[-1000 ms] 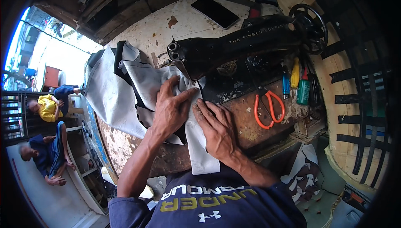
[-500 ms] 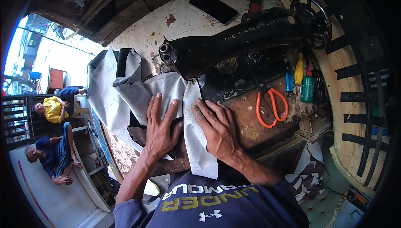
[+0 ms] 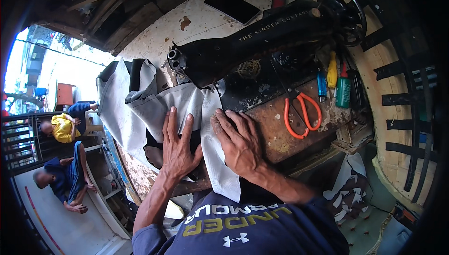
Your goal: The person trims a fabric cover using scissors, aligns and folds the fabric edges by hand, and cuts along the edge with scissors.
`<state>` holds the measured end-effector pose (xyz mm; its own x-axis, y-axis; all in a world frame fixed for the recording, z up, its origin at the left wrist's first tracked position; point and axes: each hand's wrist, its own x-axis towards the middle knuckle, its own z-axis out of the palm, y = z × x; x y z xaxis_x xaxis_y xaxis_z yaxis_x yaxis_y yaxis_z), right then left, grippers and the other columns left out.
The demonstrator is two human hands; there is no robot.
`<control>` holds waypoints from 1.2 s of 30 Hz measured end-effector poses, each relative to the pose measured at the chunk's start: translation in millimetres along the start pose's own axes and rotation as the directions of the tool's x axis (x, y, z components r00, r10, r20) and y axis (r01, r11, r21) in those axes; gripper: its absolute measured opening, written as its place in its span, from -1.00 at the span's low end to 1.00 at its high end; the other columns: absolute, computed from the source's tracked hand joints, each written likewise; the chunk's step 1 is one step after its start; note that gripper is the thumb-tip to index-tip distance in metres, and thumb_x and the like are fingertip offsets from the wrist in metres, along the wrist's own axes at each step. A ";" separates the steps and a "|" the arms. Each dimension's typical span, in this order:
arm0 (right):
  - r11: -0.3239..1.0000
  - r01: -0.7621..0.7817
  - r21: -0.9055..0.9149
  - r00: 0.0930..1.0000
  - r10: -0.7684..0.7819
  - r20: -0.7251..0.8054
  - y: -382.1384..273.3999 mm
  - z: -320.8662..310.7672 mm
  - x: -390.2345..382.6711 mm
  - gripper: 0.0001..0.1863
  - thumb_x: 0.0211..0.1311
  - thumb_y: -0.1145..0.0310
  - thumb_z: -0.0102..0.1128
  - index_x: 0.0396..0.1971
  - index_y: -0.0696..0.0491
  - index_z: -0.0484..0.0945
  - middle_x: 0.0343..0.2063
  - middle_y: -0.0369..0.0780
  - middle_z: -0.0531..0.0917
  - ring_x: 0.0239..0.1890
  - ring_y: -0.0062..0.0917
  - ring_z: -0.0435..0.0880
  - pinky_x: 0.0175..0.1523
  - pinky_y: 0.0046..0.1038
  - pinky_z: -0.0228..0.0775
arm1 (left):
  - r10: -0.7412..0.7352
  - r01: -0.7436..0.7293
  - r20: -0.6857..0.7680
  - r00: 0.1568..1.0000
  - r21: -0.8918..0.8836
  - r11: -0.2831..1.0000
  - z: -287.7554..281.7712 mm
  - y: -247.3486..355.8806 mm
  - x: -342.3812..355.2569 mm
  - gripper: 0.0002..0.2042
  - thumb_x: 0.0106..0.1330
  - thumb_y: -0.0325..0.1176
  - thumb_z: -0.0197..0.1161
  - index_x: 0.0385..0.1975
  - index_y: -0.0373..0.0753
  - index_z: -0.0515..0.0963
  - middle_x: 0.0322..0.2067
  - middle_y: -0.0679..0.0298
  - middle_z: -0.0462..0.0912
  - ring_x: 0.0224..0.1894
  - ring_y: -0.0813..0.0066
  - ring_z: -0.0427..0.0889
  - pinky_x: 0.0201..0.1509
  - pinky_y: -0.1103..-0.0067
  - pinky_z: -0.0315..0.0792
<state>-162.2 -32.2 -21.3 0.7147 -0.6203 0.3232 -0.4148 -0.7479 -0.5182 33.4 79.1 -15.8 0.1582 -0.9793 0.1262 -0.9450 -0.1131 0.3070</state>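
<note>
A black sewing machine (image 3: 243,44) stands on the worn table, its needle end over a pale grey piece of fabric (image 3: 173,98) with a dark side. The fabric spreads left in folds, and one narrow strip (image 3: 219,171) hangs toward my shirt. My left hand (image 3: 180,150) lies on the fabric left of the strip, fingers stretched forward and slightly apart. On the strip's right edge rests my right hand (image 3: 241,143), fingers extended and flat, pressing near the machine's plate. The needle and presser foot are mostly hidden behind the machine head.
Orange-handled scissors (image 3: 303,114) lie right of my right hand. Beyond them are a blue lighter (image 3: 322,86), a yellow-handled tool (image 3: 332,70) and a green bottle (image 3: 343,91). A phone (image 3: 232,7) lies behind the machine. Two people (image 3: 65,126) sit at the far left.
The view has shifted slightly, moving the machine a little left and up in the picture. Both hands stay flat on the fabric, nearly in the same place.
</note>
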 end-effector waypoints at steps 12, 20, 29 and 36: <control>1.000 0.006 0.028 1.000 -0.006 0.006 1.4 -4.5 4.5 -0.50 0.34 0.41 0.14 0.27 0.19 0.60 0.32 -0.07 0.60 0.32 -0.21 0.52 0.41 -0.12 0.28 | 0.142 -0.157 0.229 0.963 0.047 0.987 -33.1 -8.6 62.8 -0.23 0.11 -0.37 0.52 0.44 0.07 0.46 0.49 0.19 0.39 0.14 0.03 0.67 0.15 0.22 0.65; 0.992 -0.048 0.114 0.999 0.049 -0.009 2.5 -5.2 3.5 -0.49 0.36 0.42 0.12 0.30 0.15 0.59 0.34 -0.10 0.60 0.34 -0.23 0.51 0.40 -0.14 0.28 | -0.337 0.259 -0.093 0.937 -0.461 0.848 -15.8 -48.2 69.7 -0.89 0.51 -0.42 0.32 -0.10 -0.25 0.73 -0.16 0.17 0.80 -0.22 0.25 0.81 -0.01 0.50 0.62; 1.000 -0.017 -0.001 0.999 0.017 -0.027 -1.7 0.0 3.8 -0.54 0.32 0.40 0.16 0.20 0.17 0.63 0.28 -0.11 0.62 0.31 -0.20 0.51 0.40 -0.11 0.30 | 0.191 -0.135 -0.227 0.955 0.243 0.961 -25.4 -18.3 70.6 -0.47 0.22 -0.64 0.30 0.21 -0.04 0.66 0.24 0.25 0.70 0.35 0.03 0.50 0.44 0.20 0.33; 1.000 -0.025 -0.003 0.999 0.025 -0.039 -3.5 1.0 2.7 -0.54 0.30 0.40 0.19 0.18 0.19 0.65 0.28 -0.09 0.62 0.31 -0.20 0.52 0.40 -0.10 0.33 | 0.319 -0.342 0.159 0.934 0.154 0.927 -22.8 -12.2 81.1 -0.35 0.15 -0.41 0.37 0.34 0.15 0.60 0.45 0.47 0.50 0.50 0.07 0.33 0.54 0.02 0.04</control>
<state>-158.3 -31.0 -19.5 0.6820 -0.6472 0.3406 -0.4343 -0.7331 -0.5234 64.3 4.9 12.1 -0.1989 -0.9778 0.0660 -0.9742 0.2046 0.0957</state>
